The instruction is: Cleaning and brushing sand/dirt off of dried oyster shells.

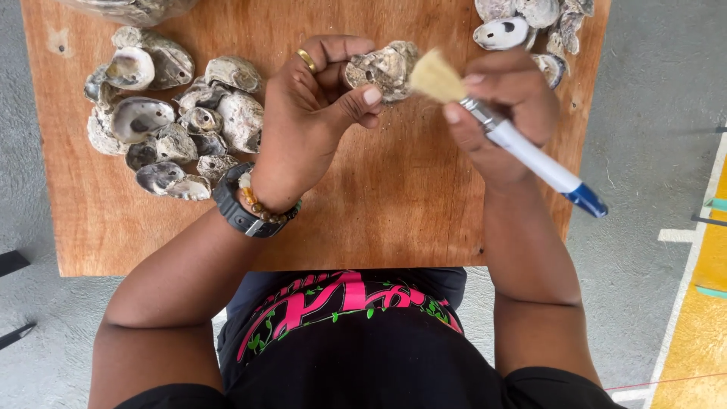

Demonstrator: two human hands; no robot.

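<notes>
My left hand [314, 106] grips a rough grey oyster shell [382, 68] above the brown wooden board [394, 197]. My right hand [503, 113] holds a paintbrush with a white handle and blue tip [541, 163]. Its pale bristles [437, 77] touch the right side of the held shell. A gold ring sits on a left finger, and a black watch with a bead bracelet [246, 204] circles the left wrist.
A pile of several oyster shells [174, 113] lies on the board's left side. A smaller heap of shells [530, 30] sits at the top right corner. Grey concrete floor surrounds the board, with yellow and white painted lines [700, 257] at right.
</notes>
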